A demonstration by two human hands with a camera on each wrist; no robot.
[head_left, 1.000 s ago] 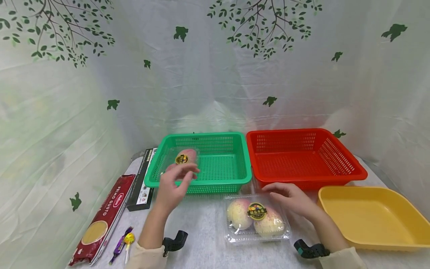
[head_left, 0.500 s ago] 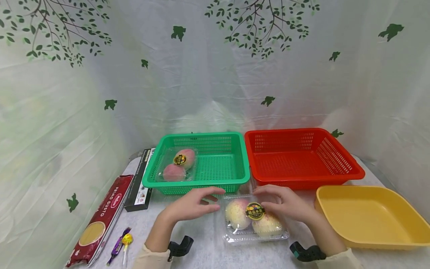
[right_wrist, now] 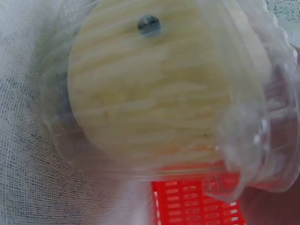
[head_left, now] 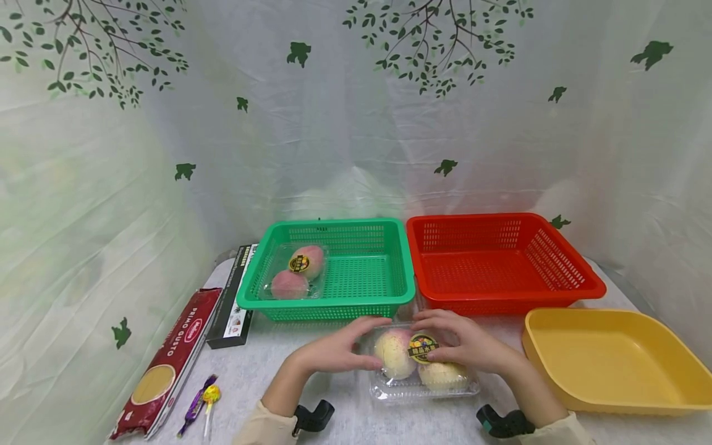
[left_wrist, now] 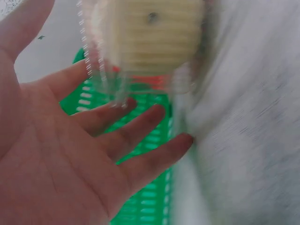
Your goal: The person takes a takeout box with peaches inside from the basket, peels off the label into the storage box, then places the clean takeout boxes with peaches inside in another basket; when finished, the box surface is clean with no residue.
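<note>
Where the worktop point(head_left: 356, 428) comes nearest, pale cloth runs between a yellow lollipop point(head_left: 211, 394), beside a purple sweet point(head_left: 194, 408), and the clear fruit box point(head_left: 394, 357). At its left end, the left hand point(head_left: 340, 350) spreads its fingers; over its right end arches the right hand point(head_left: 463, 337), its grip impossible to tell. A yellow tray point(head_left: 612, 405) bounds the right, a red packet point(head_left: 171, 364) and black box point(head_left: 229, 306) the left. Green point(head_left: 334, 311) and red point(head_left: 503, 305) baskets wall off the far side, before a curtain point(head_left: 356, 123).
</note>
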